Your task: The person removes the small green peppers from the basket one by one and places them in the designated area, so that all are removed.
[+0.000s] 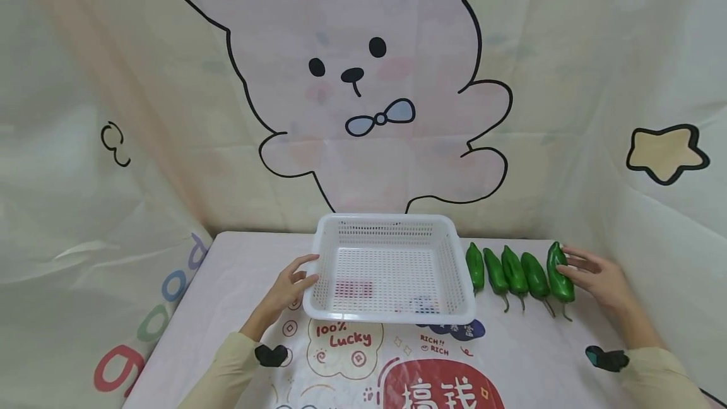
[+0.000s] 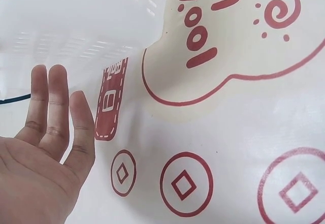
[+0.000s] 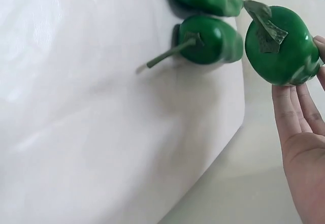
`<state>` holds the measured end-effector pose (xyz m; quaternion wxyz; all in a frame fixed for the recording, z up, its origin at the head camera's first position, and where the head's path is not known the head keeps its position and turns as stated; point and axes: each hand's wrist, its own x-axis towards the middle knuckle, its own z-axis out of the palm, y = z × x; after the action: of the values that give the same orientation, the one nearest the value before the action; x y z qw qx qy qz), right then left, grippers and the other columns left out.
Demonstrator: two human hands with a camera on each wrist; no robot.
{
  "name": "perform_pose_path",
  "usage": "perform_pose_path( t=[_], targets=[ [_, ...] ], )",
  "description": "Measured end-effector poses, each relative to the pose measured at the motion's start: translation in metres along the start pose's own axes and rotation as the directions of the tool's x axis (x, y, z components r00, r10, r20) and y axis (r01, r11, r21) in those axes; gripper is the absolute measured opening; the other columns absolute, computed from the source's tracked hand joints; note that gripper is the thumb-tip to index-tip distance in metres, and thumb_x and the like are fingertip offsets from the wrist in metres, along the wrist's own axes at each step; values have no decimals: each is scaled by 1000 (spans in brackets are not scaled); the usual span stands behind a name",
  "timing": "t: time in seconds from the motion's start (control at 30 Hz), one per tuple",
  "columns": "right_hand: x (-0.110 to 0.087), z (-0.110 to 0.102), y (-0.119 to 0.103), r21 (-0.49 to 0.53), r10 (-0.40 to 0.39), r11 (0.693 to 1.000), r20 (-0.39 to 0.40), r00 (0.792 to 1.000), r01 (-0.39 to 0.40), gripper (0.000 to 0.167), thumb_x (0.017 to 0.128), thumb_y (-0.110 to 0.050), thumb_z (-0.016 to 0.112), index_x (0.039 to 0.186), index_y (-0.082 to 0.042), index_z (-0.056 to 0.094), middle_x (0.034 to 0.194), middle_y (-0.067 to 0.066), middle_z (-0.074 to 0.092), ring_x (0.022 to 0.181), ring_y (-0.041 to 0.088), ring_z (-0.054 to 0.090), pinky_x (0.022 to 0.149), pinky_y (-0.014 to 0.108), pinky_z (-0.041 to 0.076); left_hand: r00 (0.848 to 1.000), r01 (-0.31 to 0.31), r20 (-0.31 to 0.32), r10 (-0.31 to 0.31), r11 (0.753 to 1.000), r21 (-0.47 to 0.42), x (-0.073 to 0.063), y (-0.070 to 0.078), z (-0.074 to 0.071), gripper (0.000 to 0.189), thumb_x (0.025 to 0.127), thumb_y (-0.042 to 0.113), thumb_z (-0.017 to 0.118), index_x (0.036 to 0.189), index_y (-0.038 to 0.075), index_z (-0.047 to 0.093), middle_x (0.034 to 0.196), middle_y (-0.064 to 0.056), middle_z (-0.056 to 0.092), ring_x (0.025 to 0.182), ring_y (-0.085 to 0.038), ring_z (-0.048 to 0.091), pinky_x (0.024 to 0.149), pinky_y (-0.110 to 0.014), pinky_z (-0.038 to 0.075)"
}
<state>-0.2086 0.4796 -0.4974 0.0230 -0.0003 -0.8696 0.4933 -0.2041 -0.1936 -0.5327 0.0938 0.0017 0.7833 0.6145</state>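
Observation:
A white plastic basket [image 1: 392,319] with slotted walls stands in the middle of the table. At its left side is my left hand [image 1: 292,286], fingertips right at the rim; its fingers [image 2: 58,99] look fairly straight in the left wrist view. My right hand [image 1: 602,283] holds a green pepper [image 1: 559,273] between thumb and fingers, at the right end of a row. In the right wrist view this pepper [image 3: 284,46] shows its stem end, tilted up in the fingers. Other green peppers [image 1: 514,270] lie side by side between it and the basket.
The table [image 1: 545,371] has a white cover printed with red and blue drawings and lettering. Behind it hangs a cloth [image 1: 363,163] with a cartoon animal. Cloth walls also close off the left and right sides, near the table's edges.

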Motion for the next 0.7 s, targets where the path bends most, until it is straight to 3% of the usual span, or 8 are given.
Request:
perform_pose_path(
  t=[0.3, 0.37, 0.47, 0.7],
  targets=[
    [14, -7, 22, -49, 43, 998, 30, 999, -42, 64, 95, -29, 75, 146, 2, 50, 119, -11, 58, 94, -14, 52, 71, 21, 53, 1000, 0, -8, 0, 1000, 10, 0, 0, 2, 55, 97, 29, 73, 147, 25, 52, 126, -12, 62, 111, -32, 60, 85, -49, 53],
    [17, -7, 25, -56, 56, 997, 39, 998, -54, 66, 95, -29, 76, 146, 3, 50, 123, 1, 60, 93, -14, 53, 71, 22, 54, 1000, 2, -12, -2, 1000, 10, 0, -2, 1, 54, 97, 27, 72, 147, 24, 51, 126, -12, 62, 110, -32, 61, 85, -49, 53],
    [21, -7, 30, -58, 81, 995, 47, 996, -79, 67, 95, -31, 76, 146, 3, 49, 125, 7, 60, 91, -14, 53, 72, 22, 54, 1000, 10, -14, -10, 1000, 4, 0, -3, 1, 54, 98, 25, 71, 148, 25, 51, 126, -13, 62, 109, -32, 61, 83, -48, 54],
    [24, -5, 41, -50, 129, 991, 49, 990, -126, 69, 96, -33, 74, 147, 5, 47, 140, 37, 45, 91, -15, 49, 72, 21, 53, 1000, 8, -6, -8, 1000, -5, 1, -1, 1, 55, 97, 28, 73, 147, 26, 51, 124, -13, 62, 109, -32, 61, 84, -48, 54]
  ],
)
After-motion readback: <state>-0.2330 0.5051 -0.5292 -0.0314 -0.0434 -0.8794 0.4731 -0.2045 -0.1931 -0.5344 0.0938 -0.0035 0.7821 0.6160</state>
